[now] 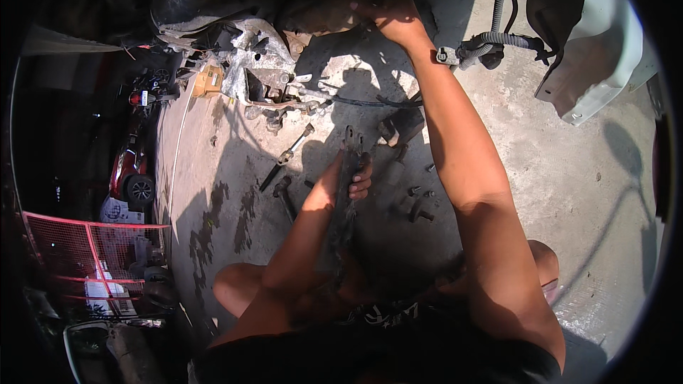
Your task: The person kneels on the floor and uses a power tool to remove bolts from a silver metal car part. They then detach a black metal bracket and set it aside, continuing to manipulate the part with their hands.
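Note:
My left hand [356,179] is closed around a long dark metal bracket [348,149] with slots at its upper end. The bracket points away from me, and its lower part runs down toward my lap in shadow. My right arm stretches far forward, and my right hand [395,20] reaches in under the vehicle beside a rusty brown part [324,18]. One digit of that hand extends leftward; its other fingers are partly lost in shadow. Left of the bracket, a ratchet-like tool [288,155] with a black handle lies on the ground.
Bolts [421,192] and dark metal parts [402,126] lie on the concrete between my arms. A torn silvery panel [256,57] and a small cardboard box [208,81] are at the far left. Corrugated cable [498,39] hangs near a pale body panel [605,50] on the right.

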Available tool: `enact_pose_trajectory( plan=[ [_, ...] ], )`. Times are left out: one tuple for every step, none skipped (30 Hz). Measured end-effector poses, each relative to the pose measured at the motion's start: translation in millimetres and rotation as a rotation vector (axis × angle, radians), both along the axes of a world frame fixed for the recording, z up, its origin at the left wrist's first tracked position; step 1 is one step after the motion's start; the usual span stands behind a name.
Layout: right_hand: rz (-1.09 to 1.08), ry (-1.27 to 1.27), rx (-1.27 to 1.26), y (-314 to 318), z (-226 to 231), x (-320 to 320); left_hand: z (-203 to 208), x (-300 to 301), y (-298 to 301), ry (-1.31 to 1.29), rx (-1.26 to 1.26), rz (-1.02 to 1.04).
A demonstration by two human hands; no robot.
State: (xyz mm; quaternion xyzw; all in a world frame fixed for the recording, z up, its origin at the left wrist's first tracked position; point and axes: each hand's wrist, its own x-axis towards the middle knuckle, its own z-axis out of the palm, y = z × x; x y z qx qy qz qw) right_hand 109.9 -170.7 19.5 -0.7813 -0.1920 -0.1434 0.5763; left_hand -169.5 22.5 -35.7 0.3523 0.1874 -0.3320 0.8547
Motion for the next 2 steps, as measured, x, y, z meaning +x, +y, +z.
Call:
enact_pose_trajectory(
  plan=[
    [0.07,-0.004,0.221,5.1,-2.0,-1.0,0.3,-5.8,2.4,-0.016,0.072,0.004],
    [0.139,-0.004,0.442,12.0,-5.4,-5.3,2.0,-14.8,4.7,-0.031,0.145,0.006]
  ],
)
